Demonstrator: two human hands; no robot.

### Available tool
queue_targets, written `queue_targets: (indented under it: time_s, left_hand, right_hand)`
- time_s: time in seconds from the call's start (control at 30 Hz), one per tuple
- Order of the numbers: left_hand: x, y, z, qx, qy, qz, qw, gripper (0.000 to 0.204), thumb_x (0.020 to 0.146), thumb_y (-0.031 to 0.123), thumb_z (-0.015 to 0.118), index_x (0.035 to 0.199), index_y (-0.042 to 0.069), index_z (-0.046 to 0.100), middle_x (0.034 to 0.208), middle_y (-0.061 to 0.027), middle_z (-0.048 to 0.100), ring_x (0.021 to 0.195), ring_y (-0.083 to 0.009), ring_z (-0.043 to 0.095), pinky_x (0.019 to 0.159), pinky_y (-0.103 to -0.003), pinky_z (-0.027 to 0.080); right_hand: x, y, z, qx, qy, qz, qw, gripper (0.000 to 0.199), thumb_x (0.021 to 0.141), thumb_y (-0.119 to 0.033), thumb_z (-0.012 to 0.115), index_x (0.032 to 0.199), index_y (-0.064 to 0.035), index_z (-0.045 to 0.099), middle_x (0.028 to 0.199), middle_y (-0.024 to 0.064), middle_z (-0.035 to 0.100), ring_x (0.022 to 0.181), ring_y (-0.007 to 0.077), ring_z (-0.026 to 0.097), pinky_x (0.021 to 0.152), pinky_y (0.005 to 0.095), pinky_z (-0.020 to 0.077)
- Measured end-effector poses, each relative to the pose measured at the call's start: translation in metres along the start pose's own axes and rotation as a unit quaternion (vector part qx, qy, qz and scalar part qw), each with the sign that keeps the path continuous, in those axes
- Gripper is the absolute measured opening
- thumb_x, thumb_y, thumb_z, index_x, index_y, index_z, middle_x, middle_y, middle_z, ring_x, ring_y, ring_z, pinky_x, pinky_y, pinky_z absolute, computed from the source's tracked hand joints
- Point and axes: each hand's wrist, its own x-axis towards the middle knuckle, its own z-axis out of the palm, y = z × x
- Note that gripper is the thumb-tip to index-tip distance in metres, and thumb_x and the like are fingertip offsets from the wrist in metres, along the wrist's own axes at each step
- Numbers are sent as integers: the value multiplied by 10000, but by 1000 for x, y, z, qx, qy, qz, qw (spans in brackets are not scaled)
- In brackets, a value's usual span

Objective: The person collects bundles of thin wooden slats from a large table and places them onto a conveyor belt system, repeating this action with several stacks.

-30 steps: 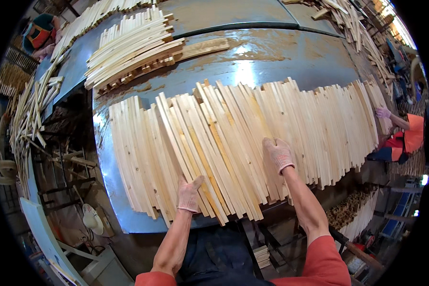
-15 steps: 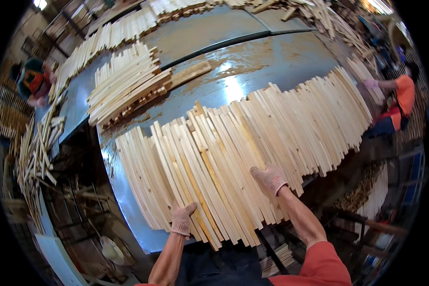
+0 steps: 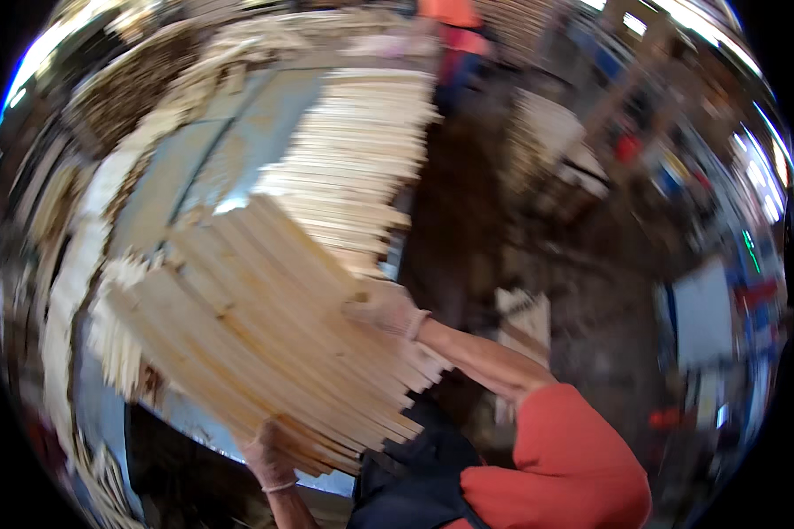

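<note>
A flat row of pale wooden strips point(image 3: 260, 317) is squeezed between my two hands, tilted above the table, its near ends by my apron. My gloved left hand point(image 3: 271, 457) is closed on the row's near left edge. On the opposite edge, my gloved right hand point(image 3: 386, 310) grips the outermost strips, thumb on top. The fingers beneath the wood are hidden. Beyond the held row, more wooden strips point(image 3: 353, 150) lie side by side on the metal table point(image 3: 278, 106). Motion blurs part of the view.
At the left, a stack of strips point(image 3: 119, 353) sits by the table edge. A person in orange point(image 3: 450, 13) stands at the far end. On the floor to the right are a wood stack point(image 3: 538, 132) and a smaller pile point(image 3: 525, 322). A pale board point(image 3: 703, 317) stands farther right.
My hands have lifted a section of strips off the table row, and it now tilts in the air. The view has swung right, bringing the floor and far-right area into sight.
</note>
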Motion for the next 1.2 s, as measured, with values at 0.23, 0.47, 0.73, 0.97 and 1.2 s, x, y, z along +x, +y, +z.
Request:
queue_targets:
  time_s: [0.23, 0.47, 0.73, 0.97, 1.2]
  left_hand:
    - [-114, 39, -31, 105, -129, 0, 986, 880, 872, 213, 817, 1593, -29, 373, 1371, -172, 589, 1186, -267, 603, 1020, -415, 538]
    - [-180, -5, -3, 111, -260, 7, 959, 730, 921, 127, 740, 1559, 15, 405, 1125, -134, 659, 954, -252, 680, 792, -380, 593]
    - [-310, -35, 116, 148, -339, -70, 927, 743, 809, 13, 807, 1459, 1, 448, 1162, -126, 644, 882, -203, 681, 699, -323, 598]
    - [-411, -153, 231, 256, -391, -112, 877, 668, 785, -2, 832, 1352, 14, 478, 1168, -102, 645, 1036, -198, 661, 900, -348, 578]
    - [-481, -249, 336, 317, -374, -149, 859, 638, 777, -60, 816, 1329, 13, 504, 1188, -124, 666, 1070, -225, 683, 923, -365, 582]
  right_hand:
    - [-220, 10, 5, 78, 238, 19, 968, 659, 842, -546, 809, 1237, -29, 707, 1019, 166, 773, 952, 280, 749, 826, 400, 568]
    - [-366, 55, -24, 148, 316, 161, 923, 605, 884, -603, 804, 1130, -54, 742, 908, 85, 742, 852, 181, 703, 778, 357, 563]
    - [-508, 172, -88, 161, 518, 203, 815, 579, 971, -550, 745, 1032, 24, 788, 867, 85, 749, 839, 142, 665, 775, 330, 545]
    - [-619, 321, -179, 238, 565, 170, 771, 551, 1042, -505, 693, 1192, 22, 756, 1019, 22, 731, 955, 110, 615, 872, 307, 506]
    - [-654, 476, -248, 216, 485, 330, 780, 696, 997, -619, 690, 1189, 48, 737, 941, 68, 705, 886, 152, 592, 846, 347, 508]
